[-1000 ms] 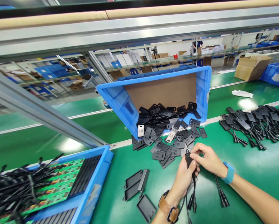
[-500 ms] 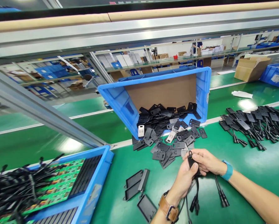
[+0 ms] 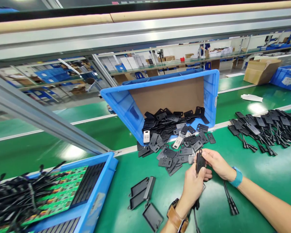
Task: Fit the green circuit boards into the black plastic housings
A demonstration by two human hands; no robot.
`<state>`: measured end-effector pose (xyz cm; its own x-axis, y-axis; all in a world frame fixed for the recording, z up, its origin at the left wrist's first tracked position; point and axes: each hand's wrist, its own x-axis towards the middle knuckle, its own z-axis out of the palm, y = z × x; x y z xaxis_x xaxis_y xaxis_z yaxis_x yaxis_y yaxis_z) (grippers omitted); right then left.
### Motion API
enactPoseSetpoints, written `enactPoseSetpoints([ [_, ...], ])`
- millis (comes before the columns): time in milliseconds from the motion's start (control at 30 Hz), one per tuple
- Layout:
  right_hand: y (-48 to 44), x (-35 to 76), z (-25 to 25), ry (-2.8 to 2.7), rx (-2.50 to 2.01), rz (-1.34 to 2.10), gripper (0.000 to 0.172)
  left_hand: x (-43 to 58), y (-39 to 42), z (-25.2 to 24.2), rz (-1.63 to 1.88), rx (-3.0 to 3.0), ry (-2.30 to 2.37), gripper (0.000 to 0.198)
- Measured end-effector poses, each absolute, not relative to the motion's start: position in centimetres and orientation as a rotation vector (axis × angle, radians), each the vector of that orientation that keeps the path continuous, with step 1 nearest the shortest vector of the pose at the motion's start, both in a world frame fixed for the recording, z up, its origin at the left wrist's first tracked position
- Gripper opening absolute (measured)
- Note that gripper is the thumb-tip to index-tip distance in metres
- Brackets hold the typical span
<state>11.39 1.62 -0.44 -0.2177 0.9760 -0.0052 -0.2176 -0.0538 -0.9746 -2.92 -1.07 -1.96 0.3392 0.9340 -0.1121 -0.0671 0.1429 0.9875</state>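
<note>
Head view: left hand (image 3: 192, 182), right hand (image 3: 216, 164), both curled round one case (image 3: 200, 162); cables (image 3: 197, 204) below, if snagged, might tug it askew.

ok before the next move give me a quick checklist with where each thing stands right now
1. Black unit supported: ok, the left hand grips it and the right hand touches its upper end.
2. Its edges fully closed: cannot tell, fingers cover too much.
3. Connector ends clear of the hands: ok, they lie on the table beyond the fingers.
4. Loose flat pieces contained in the blue bin: not ok, many lie on the table in front of it.
5. Pile of corded units apart from the hands: ok, off to the right.
</note>
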Motion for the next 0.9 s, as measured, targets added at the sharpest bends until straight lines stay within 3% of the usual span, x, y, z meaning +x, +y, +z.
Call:
enactPoseSetpoints([
  [333, 0.2, 10.5, -0.3, -1.257, -0.745, 1.747, 0.05, -4.4, -0.8, -0.1, 0.798, 0.54, 0.608, 0.044],
  [467, -0.3, 9.9, 0.0, -1.324, -0.719, 1.768, 0.051, -4.1, -0.8, 0.1, 0.743, 0.577, 0.589, 0.057],
  [633, -0.2, 10.2, -0.3, -1.302, -0.823, 1.797, 0.057, -3.1, -1.3, 0.0, 0.822, 0.729, 0.59, 0.045],
  [900, 1.9, 13.1, 1.2, -0.992, -0.948, 1.429, 0.048, -3.8, -0.8, 0.0, 0.88, 0.932, 0.595, 0.043],
])
